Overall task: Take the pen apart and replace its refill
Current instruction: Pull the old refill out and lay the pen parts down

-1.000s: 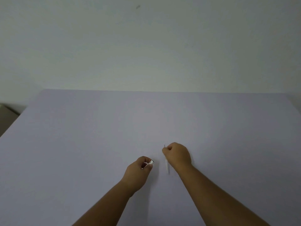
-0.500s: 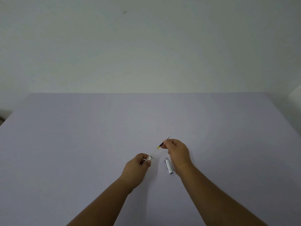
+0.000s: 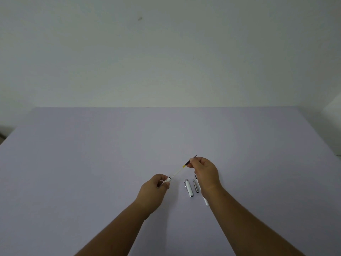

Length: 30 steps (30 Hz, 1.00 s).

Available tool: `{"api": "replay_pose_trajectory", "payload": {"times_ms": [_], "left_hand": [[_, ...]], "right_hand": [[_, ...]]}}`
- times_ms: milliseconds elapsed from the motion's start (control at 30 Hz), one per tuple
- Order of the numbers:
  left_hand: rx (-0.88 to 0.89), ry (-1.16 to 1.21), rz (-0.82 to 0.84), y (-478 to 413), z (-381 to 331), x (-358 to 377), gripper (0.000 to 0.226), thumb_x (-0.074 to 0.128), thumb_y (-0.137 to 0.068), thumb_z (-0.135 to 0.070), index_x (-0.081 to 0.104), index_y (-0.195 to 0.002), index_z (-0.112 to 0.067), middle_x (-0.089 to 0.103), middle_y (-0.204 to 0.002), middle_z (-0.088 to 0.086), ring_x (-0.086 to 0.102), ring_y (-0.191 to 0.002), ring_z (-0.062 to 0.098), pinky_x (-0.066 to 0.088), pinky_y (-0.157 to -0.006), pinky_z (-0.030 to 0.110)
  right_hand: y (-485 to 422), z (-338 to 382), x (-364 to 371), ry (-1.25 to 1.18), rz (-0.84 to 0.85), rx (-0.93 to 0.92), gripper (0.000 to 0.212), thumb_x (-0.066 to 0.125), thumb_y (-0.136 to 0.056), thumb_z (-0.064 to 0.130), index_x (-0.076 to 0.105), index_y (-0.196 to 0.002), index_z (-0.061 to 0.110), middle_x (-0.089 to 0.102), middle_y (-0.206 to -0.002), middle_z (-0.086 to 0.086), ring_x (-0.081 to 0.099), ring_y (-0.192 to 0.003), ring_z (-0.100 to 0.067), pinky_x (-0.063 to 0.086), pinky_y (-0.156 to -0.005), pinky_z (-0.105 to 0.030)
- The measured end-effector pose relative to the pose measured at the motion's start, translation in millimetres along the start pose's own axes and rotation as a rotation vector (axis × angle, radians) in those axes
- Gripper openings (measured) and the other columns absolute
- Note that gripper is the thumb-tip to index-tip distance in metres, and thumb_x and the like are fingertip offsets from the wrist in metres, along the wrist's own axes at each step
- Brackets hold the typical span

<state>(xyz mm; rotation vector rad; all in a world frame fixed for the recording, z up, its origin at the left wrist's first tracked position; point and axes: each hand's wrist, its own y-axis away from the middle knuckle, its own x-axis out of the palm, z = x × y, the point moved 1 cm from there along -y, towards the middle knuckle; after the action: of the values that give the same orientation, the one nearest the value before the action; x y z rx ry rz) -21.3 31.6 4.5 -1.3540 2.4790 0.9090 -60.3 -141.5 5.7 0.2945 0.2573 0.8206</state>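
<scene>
Refill (image 3: 178,171) — thin, pale tube with yellow band and dark tip section, held aslant above lilac worktop (image 3: 92,163), tip end raised toward far right. Right hand (image 3: 203,171): fingers (image 3: 192,160) pinched closed on dark tip section. Left hand (image 3: 156,189): fingers closed around white barrel section (image 3: 167,181), refill's tail at or just inside its mouth. White cap (image 3: 188,187), silver tip piece (image 3: 196,186) and second refill (image 3: 204,199) laid just beside one another on worktop, partly under right wrist.

Step in hand, as judged: drawing refill clear of barrel. Best done straight along barrel's axis, grip firm but light on tip section, barrel held steady, no bending of thin tube.

Against half a second earlier: hands drawn slightly further apart, more pale tube exposed — loose parts unmoved.
</scene>
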Motion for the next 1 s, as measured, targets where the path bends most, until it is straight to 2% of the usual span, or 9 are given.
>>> {"api": "replay_pose_trajectory", "payload": {"times_ms": [133,333,433,567,633,733,833,900,1000], "left_hand": [[0.007,-0.004,-0.001,0.4,-2.8,-0.5,0.011,0.051,-0.092,-0.031,0.058,-0.084,-0.035,0.062,-0.083,-0.007,0.053,-0.068,0.010,0.042,-0.055,0.018],[0.013,0.003,-0.001,1.9,-8.3,2.3,0.011,0.051,-0.092,-0.030,0.059,-0.085,-0.032,0.058,-0.076,-0.009,0.050,-0.065,0.010,0.039,-0.053,0.018],[0.023,0.011,0.000,2.8,-13.5,3.5,0.010,0.050,-0.093,-0.031,0.059,-0.086,-0.032,0.058,-0.077,-0.008,0.050,-0.066,0.010,0.040,-0.054,0.018],[0.040,-0.003,0.005,4.0,-19.4,6.3,0.011,0.049,-0.094,-0.029,0.058,-0.087,-0.031,0.060,-0.081,-0.004,0.051,-0.069,0.012,0.041,-0.055,0.019],[0.038,-0.005,0.014,4.7,-19.6,7.2,0.011,0.049,-0.094,-0.028,0.058,-0.087,-0.030,0.061,-0.082,-0.003,0.051,-0.069,0.013,0.041,-0.056,0.020],[0.028,0.017,0.029,6.5,-18.9,6.9,0.013,0.048,-0.094,-0.028,0.056,-0.085,-0.033,0.065,-0.088,-0.001,0.052,-0.070,0.013,0.042,-0.057,0.021],[0.023,0.042,0.035,7.6,-18.0,5.8,0.014,0.047,-0.094,-0.029,0.055,-0.084,-0.035,0.066,-0.090,-0.002,0.053,-0.070,0.012,0.043,-0.057,0.019],[0.018,0.063,0.036,7.9,-16.8,4.5,0.014,0.045,-0.094,-0.028,0.055,-0.087,-0.034,0.064,-0.089,-0.002,0.053,-0.070,0.013,0.043,-0.057,0.019],[0.010,0.087,0.038,8.2,-14.8,1.0,0.016,0.043,-0.094,-0.027,0.055,-0.094,-0.038,0.063,-0.084,-0.006,0.053,-0.069,0.012,0.043,-0.055,0.017]], "right_hand": [[-0.3,1.8,-0.3,-0.016,0.013,-0.015,0.019,0.058,-0.085,0.024,0.069,-0.070,0.022,0.071,-0.073,0.010,0.051,-0.063,-0.005,0.042,-0.068,-0.026],[3.7,3.2,-0.9,0.039,0.079,-0.033,0.018,0.060,-0.084,0.026,0.070,-0.068,0.022,0.071,-0.071,0.011,0.051,-0.063,-0.006,0.043,-0.065,-0.024],[7.8,3.3,-0.8,0.135,0.186,-0.026,0.015,0.064,-0.079,0.028,0.069,-0.067,0.021,0.068,-0.072,0.011,0.053,-0.068,-0.005,0.043,-0.064,-0.024],[13.2,3.6,-0.4,0.236,0.315,-0.048,0.020,0.065,-0.079,0.029,0.064,-0.060,0.026,0.061,-0.061,0.014,0.051,-0.061,-0.005,0.039,-0.056,-0.021],[13.0,4.7,-2.5,0.236,0.345,-0.045,0.018,0.066,-0.079,0.030,0.065,-0.061,0.026,0.062,-0.064,0.013,0.054,-0.065,-0.006,0.041,-0.060,-0.021],[10.6,5.3,-7.5,0.266,0.403,0.006,0.020,0.069,-0.076,0.041,0.072,-0.076,0.021,0.069,-0.080,0.007,0.061,-0.077,-0.009,0.046,-0.068,-0.025],[0.8,1.8,-17.4,0.301,0.302,0.027,0.023,0.067,-0.079,0.043,0.070,-0.077,0.020,0.069,-0.080,0.005,0.060,-0.079,-0.007,0.045,-0.070,-0.024],[-8.3,-3.5,-25.0,0.483,0.196,-0.014,0.021,0.063,-0.082,0.034,0.061,-0.066,0.020,0.062,-0.071,0.007,0.056,-0.069,-0.011,0.042,-0.065,-0.025],[-14.9,-15.8,-26.5,0.911,0.163,-0.046,0.024,0.053,-0.081,0.021,0.046,-0.058,0.019,0.049,-0.060,0.001,0.044,-0.059,-0.016,0.036,-0.057,-0.025]]}}
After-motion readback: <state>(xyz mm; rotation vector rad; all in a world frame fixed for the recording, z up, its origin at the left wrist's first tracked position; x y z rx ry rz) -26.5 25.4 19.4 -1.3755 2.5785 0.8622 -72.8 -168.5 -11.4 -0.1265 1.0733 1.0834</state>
